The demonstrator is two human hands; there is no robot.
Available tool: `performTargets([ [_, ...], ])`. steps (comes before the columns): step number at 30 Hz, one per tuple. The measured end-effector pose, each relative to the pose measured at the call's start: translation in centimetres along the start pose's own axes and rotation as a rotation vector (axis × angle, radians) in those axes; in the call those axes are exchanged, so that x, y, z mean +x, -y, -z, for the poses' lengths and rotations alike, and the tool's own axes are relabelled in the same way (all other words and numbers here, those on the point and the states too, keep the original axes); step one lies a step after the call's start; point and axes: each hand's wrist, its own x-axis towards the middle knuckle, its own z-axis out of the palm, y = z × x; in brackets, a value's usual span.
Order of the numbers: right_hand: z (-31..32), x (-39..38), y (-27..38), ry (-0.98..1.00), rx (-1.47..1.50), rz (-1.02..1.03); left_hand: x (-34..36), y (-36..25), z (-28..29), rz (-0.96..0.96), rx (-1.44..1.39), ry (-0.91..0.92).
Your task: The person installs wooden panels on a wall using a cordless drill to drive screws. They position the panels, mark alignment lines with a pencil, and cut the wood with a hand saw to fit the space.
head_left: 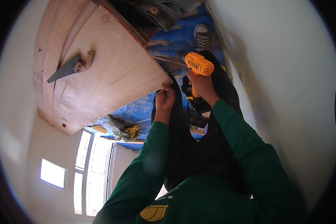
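Note:
My right hand (204, 86) is wrapped round the grip of an orange cordless drill (199, 64), held upright over my right leg. A dark battery base (201, 106) shows below the grip. My left hand (165, 99) is closed at the near right corner of a large pale plywood sheet (112, 67), its fingertips pressed together by the edge. Whether they pinch the sheet or a small piece cannot be made out. A handsaw (65, 71) with a curved wooden handle (88, 61) lies on the sheet, left of both hands.
A blue tarp (175, 41) strewn with sawdust covers the floor. Another person's sneaker (202, 37) and dark-trousered leg (164, 15) are at the far side. A white wall (280, 74) rises close on my right. A yellow tool (132, 130) lies beside crumpled plastic (117, 127).

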Motion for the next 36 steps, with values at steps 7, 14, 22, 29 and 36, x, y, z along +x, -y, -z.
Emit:
performTargets([
  [7, 0.3, -0.3, -0.4, 0.0, -0.182, -0.123, 0.1, -0.8, 1.5, 0.035, 0.074, -0.068],
  [14, 0.3, 0.0, -0.2, 0.011, -0.22, -0.085, 0.0, 0.2, 1.4, -0.102, 0.311, -0.125],
  [22, 1.3, 0.0, -0.2, 0.074, -0.244, -0.055, 0.2, 1.0, 1.3, -0.138, 0.336, -0.122],
  [29, 1.1, 0.2, -1.8, 0.069, -0.198, -0.079, 0.1, 1.0, 1.0, -0.155, 0.379, -0.11],
  [36, 0.2, 0.1, -2.4, 0.054, -0.251, -0.009, 0.1, 0.9, 0.4, -0.13, 0.393, -0.112],
])
